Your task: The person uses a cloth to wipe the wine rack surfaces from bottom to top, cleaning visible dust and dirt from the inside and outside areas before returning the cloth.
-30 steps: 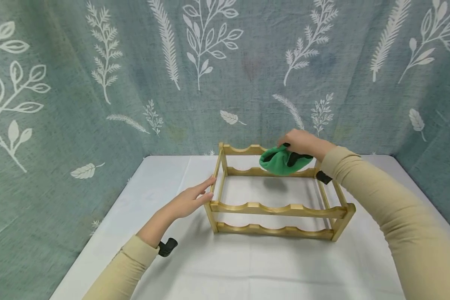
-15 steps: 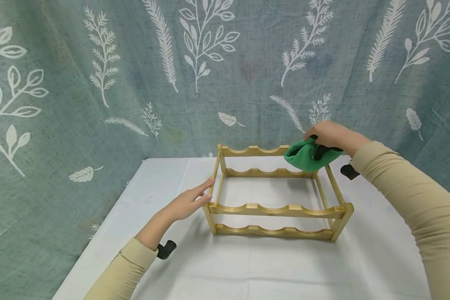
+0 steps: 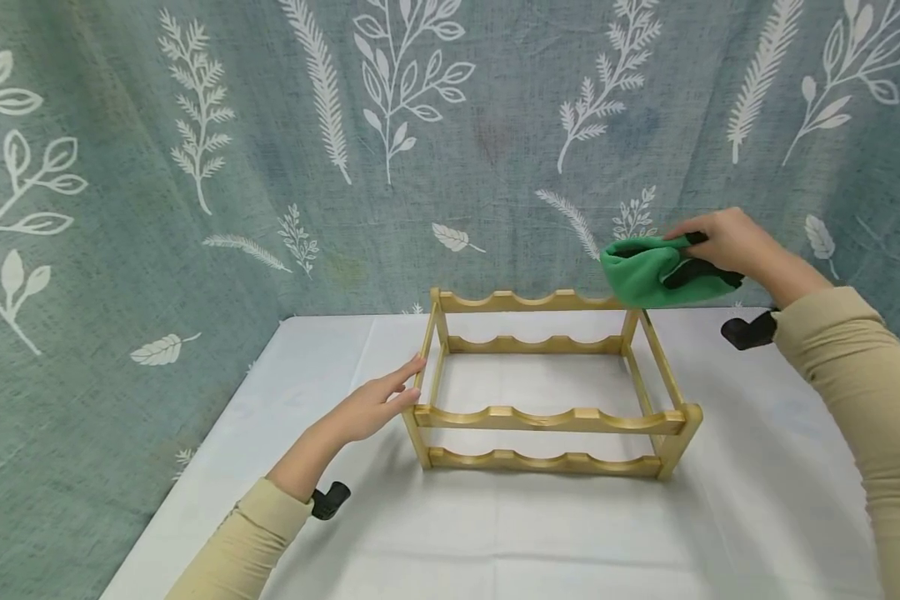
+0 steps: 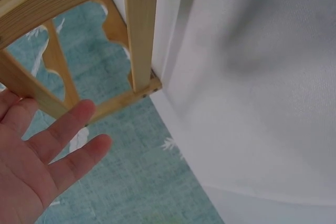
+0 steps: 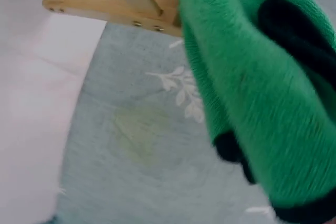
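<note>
A pale wooden bottle rack with scalloped rails stands on the white-covered table. Against its left upper side rail rests my left hand, fingers extended; the left wrist view shows those fingers spread beside the wood. My right hand holds a bunched green cloth with black edging, raised above and beyond the rack's back right corner. Folds of the cloth fill the right side of the right wrist view, where the hand itself is mostly hidden.
A white cloth covers the table. Behind and to the left hangs a green-blue curtain with white leaf prints. A black wrist camera mount sits at the left cuff, and another black mount at the right.
My right hand has carried the green cloth rightward along the rack's back rail and then up, off the rack. The left hand has stayed at the left side rail.
</note>
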`<state>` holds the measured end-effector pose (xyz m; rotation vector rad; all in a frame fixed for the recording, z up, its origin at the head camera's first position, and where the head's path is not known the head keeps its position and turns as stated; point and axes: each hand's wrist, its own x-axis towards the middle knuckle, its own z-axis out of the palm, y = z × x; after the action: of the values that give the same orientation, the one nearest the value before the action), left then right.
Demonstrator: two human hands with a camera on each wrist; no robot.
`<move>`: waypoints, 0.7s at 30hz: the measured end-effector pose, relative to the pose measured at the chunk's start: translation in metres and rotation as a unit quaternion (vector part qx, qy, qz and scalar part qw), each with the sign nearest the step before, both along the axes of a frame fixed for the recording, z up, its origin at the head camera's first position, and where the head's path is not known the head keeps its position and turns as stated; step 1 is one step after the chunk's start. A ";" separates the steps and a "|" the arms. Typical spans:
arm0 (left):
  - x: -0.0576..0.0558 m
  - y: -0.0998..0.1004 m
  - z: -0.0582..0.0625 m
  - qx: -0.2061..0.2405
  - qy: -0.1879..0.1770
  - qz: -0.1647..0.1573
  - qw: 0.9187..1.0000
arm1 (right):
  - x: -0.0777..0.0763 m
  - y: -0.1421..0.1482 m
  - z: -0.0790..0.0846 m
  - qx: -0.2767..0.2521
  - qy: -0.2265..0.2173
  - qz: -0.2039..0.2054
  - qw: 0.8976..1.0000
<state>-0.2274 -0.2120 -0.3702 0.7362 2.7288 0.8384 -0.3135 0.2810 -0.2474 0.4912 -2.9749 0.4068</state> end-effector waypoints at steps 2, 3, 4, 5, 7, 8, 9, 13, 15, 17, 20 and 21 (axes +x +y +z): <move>-0.001 0.000 -0.001 0.001 0.000 -0.001 1.000 | 0.007 0.011 -0.011 -0.043 0.001 -0.033 0.999; -0.001 0.000 -0.001 0.002 -0.001 -0.001 1.000 | 0.011 0.015 -0.018 -0.063 -0.001 -0.049 0.997; -0.001 0.000 -0.002 0.004 -0.002 -0.001 1.000 | 0.015 0.018 -0.024 -0.078 -0.006 -0.062 0.995; -0.001 0.000 -0.001 0.006 -0.004 0.000 1.000 | 0.019 0.020 -0.031 -0.091 -0.012 -0.071 0.993; -0.001 0.000 -0.001 0.008 -0.006 0.000 1.000 | 0.028 0.022 -0.044 -0.109 -0.021 -0.079 0.991; -0.002 0.000 -0.001 0.009 -0.008 0.000 1.000 | 0.032 0.022 -0.049 -0.117 -0.025 -0.081 0.990; -0.002 0.000 -0.001 0.009 -0.009 0.000 1.000 | 0.036 0.022 -0.055 -0.125 -0.030 -0.078 0.989; -0.003 -0.001 -0.002 0.009 -0.011 -0.001 1.000 | 0.051 0.018 -0.072 -0.159 -0.040 -0.068 0.984; -0.004 -0.001 -0.002 0.015 -0.017 -0.002 1.000 | 0.058 0.014 -0.079 -0.180 -0.051 -0.060 0.981; -0.004 -0.001 -0.003 0.028 -0.029 -0.004 0.999 | 0.063 0.010 -0.086 -0.198 -0.060 -0.052 0.977; -0.005 -0.001 -0.002 0.048 -0.051 -0.008 0.997 | 0.070 0.004 -0.094 -0.216 -0.081 -0.050 0.972; -0.005 -0.001 -0.002 0.053 -0.058 -0.010 0.997 | 0.071 0.003 -0.096 -0.217 -0.085 -0.050 0.971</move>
<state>-0.2326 -0.2132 -0.3726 0.7099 2.5884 0.9968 -0.2423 0.2836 -0.3439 0.2682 -2.9145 1.1040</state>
